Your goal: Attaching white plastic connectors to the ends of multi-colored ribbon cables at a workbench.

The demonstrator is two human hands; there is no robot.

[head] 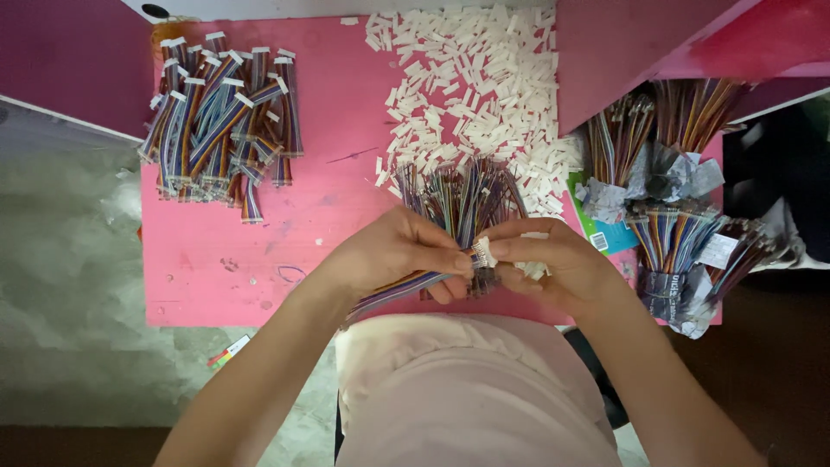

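Rainbow ribbon cable (406,290) pinched in left grip (393,255); right grip (540,259) clasps its white connector (482,252)

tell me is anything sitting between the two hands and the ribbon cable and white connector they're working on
Nothing visible. The left hand already pinches the ribbon cable, and the right hand holds the white connector at its end, fingertips meeting directly.

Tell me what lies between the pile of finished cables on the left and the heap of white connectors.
Bare pink table separates the cable pile from the white connectors in the head view.
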